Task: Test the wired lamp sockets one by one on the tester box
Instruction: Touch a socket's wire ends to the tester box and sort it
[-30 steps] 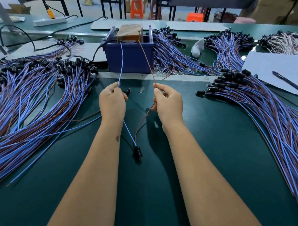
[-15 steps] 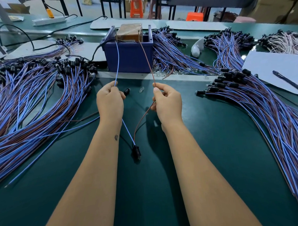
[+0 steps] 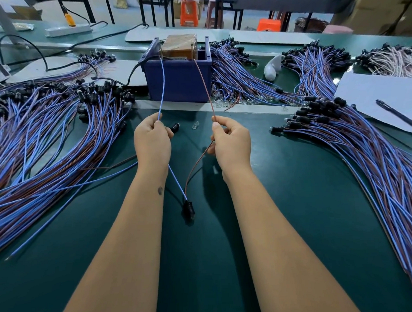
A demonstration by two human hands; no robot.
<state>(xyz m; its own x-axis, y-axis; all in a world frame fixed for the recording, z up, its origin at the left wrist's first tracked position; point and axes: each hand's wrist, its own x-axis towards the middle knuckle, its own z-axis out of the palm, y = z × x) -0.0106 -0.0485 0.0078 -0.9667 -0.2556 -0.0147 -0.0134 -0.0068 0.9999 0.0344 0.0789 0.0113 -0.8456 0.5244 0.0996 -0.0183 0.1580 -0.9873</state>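
Holding one socket's two leads up to the tester box (image 3: 178, 83), the person is pinching the blue wire (image 3: 160, 87) in the left hand (image 3: 152, 142) and the brown wire (image 3: 204, 86) in the right hand (image 3: 231, 143). The black lamp socket (image 3: 189, 208) is lying on the desk (image 3: 295, 199) between the forearms, unlit as far as I can see. Large bundles (image 3: 48, 142) are lying on both sides, so I judge much testing is remaining.

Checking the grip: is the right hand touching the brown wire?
Touching. The head view shows the right hand pinching the brown wire.
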